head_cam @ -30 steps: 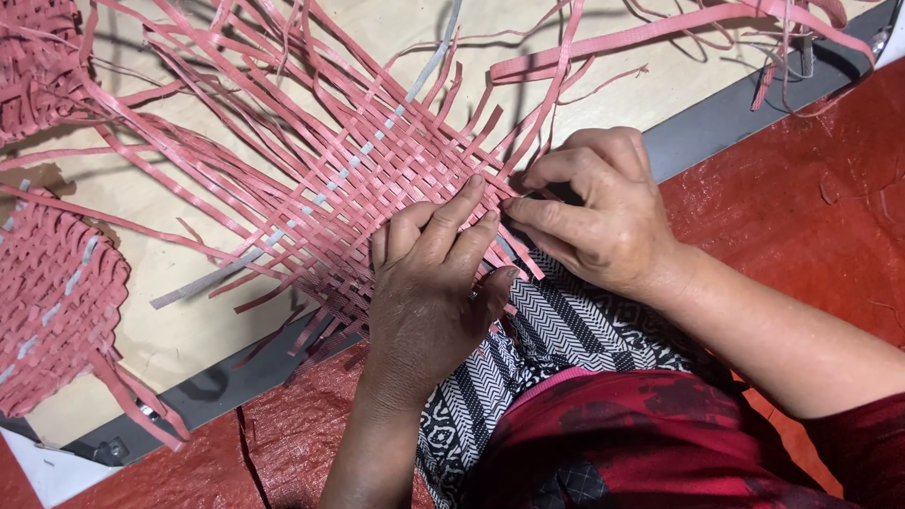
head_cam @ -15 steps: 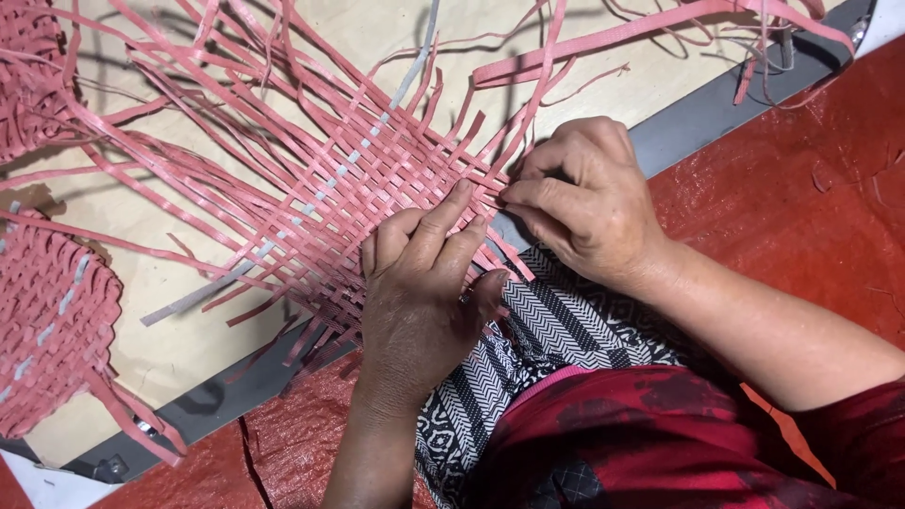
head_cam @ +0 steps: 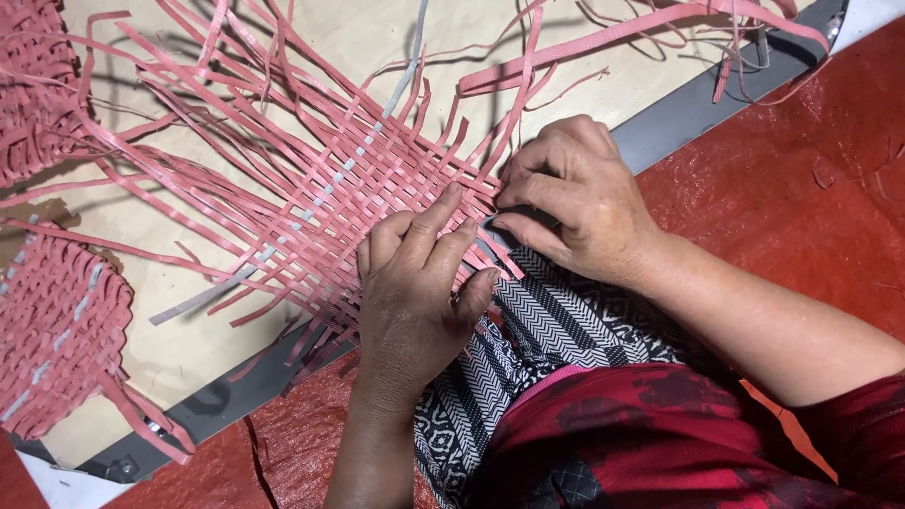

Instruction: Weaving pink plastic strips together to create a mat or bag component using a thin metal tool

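Head | hands (head_cam: 471, 254) unmoved on pink woven mat (head_cam: 368, 188) | strips unchanged

You get bright, even daylight and a sharp picture throughout. The strips (head_cam: 283, 179) cast crisp dark shadows on the pale board (head_cam: 377, 38), falling to the right and far side, so the light comes from the near left. No glare; the red sheet (head_cam: 811, 170) only shows a soft sheen. Edges stay undistorted.

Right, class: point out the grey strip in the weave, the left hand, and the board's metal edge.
grey strip (head_cam: 325, 193), head view, its woven middle.
left hand (head_cam: 415, 302), head view, back of hand.
metal edge (head_cam: 693, 108), head view, bare stretch near the right hand (head_cam: 580, 203).
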